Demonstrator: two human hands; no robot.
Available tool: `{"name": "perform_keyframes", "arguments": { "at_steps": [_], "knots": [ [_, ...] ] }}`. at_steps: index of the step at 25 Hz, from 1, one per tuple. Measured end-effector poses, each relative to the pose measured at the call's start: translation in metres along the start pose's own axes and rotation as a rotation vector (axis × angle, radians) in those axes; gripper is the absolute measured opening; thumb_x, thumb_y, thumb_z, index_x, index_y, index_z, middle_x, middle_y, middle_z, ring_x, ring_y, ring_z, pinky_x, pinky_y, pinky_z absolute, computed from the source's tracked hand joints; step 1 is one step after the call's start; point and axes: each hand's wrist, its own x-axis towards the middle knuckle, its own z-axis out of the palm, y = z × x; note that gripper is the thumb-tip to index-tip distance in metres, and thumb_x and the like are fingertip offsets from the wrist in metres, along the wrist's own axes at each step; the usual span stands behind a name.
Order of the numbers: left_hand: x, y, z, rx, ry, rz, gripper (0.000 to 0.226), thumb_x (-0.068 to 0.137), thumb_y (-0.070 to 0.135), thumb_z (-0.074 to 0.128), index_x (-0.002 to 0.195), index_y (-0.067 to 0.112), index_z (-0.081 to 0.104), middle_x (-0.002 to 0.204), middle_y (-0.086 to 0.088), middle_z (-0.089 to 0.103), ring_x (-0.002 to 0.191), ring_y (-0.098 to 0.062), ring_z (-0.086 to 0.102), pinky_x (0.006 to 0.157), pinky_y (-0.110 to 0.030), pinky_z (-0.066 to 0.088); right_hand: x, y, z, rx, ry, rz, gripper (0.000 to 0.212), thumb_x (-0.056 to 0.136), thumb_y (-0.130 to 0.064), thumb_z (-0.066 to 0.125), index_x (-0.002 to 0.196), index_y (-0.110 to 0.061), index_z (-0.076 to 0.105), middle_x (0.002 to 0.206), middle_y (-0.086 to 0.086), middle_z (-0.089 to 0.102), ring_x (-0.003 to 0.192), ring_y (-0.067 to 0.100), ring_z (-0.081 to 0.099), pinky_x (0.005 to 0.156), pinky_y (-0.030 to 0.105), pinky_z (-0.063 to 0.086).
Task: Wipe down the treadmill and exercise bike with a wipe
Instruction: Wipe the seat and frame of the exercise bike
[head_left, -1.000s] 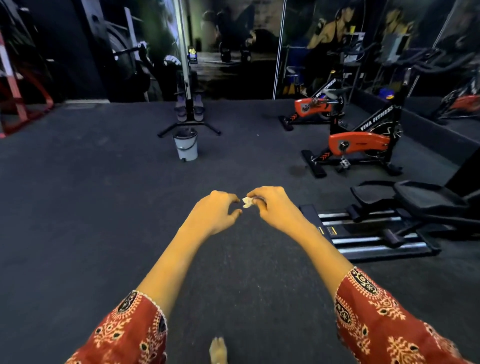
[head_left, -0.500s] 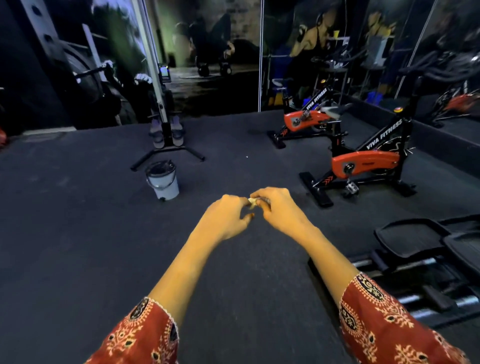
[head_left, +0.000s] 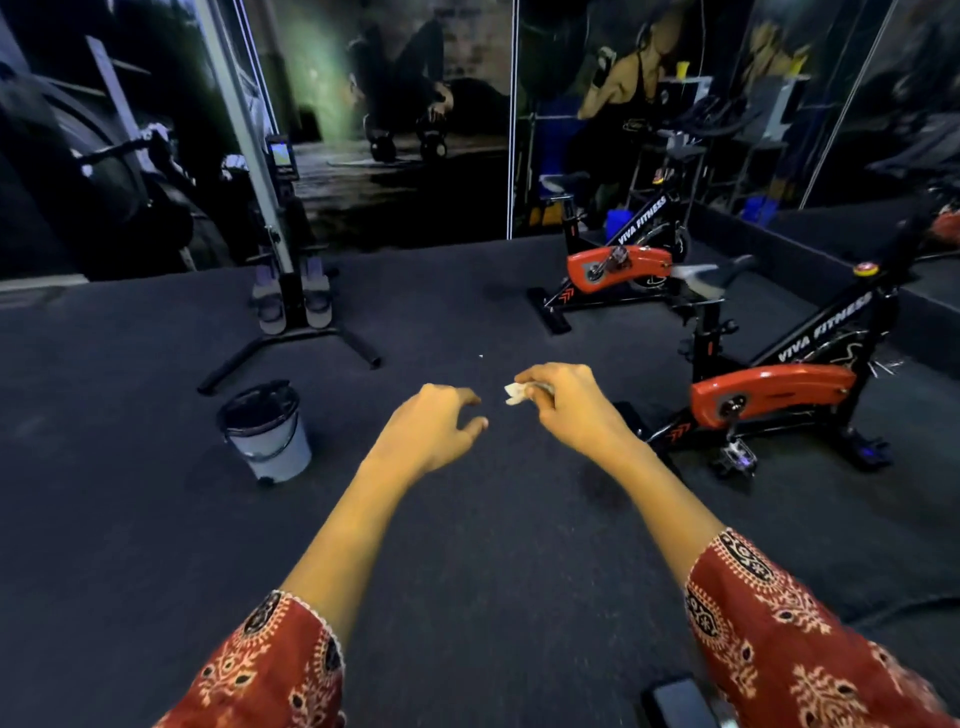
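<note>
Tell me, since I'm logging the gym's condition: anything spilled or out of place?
A dark patch marks the floor beside the nearer exercise bike, like a stain; a tiny white speck lies farther out.

Matt rough carpet floor, glossy plastic bike cover, printed cloth sleeve
</note>
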Motion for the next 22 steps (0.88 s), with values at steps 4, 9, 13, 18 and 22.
{"name": "perform_keyframes", "arguments": {
  "at_steps": [4,9,13,18,22],
  "knots": [
    [0.137,-0.034,0.02,0.008,-0.038,0.011,0.038,0.094,0.037,0.054,0.128,0.02,0.057,0.128,-0.006,0.058,0.113,-0.024,0.056,0.089,-0.037,0.048,0.12,0.062,0.017,-0.018,-0.032,0.011,0.027,0.096,-0.002,0.05,0.118,-0.003,0.064,0.12,0.013,0.063,0.108,0.026,0.061,0.09,0.035,0.05],
    [0.326,-0.074,0.035,0.033,-0.08,0.093,0.037,0.094,0.036,0.054,0.127,0.02,0.057,0.128,-0.007,0.058,0.115,-0.025,0.055,0.089,-0.036,0.048,0.281,0.148,0.028,-0.031,0.045,0.085,0.03,0.096,-0.002,0.051,0.124,-0.003,0.06,0.122,0.014,0.062,0.111,0.026,0.059,0.085,0.023,0.046],
    [0.468,-0.097,0.02,0.032,-0.041,0.167,0.038,0.094,0.035,0.053,0.128,0.018,0.058,0.128,-0.006,0.059,0.118,-0.025,0.053,0.093,-0.037,0.046,0.405,0.191,0.023,-0.026,0.129,0.108,0.028,0.095,0.0,0.052,0.121,0.0,0.062,0.117,0.015,0.063,0.108,0.025,0.059,0.078,0.01,0.036],
    [0.62,-0.123,0.041,0.012,-0.123,0.201,0.037,0.094,0.035,0.055,0.127,0.02,0.059,0.128,-0.006,0.059,0.115,-0.024,0.055,0.09,-0.036,0.048,0.537,0.273,0.041,-0.011,0.158,0.166,0.024,0.094,0.0,0.054,0.114,0.0,0.065,0.113,0.015,0.064,0.104,0.025,0.061,0.077,0.01,0.037],
    [0.747,-0.139,0.063,0.031,-0.133,0.219,0.036,0.095,0.035,0.054,0.127,0.019,0.058,0.127,-0.006,0.06,0.114,-0.024,0.056,0.089,-0.035,0.048,0.643,0.336,0.044,-0.009,0.168,0.146,0.023,0.093,0.003,0.052,0.112,0.005,0.065,0.114,0.016,0.065,0.102,0.017,0.062,0.074,-0.003,0.033]
  ]
}}
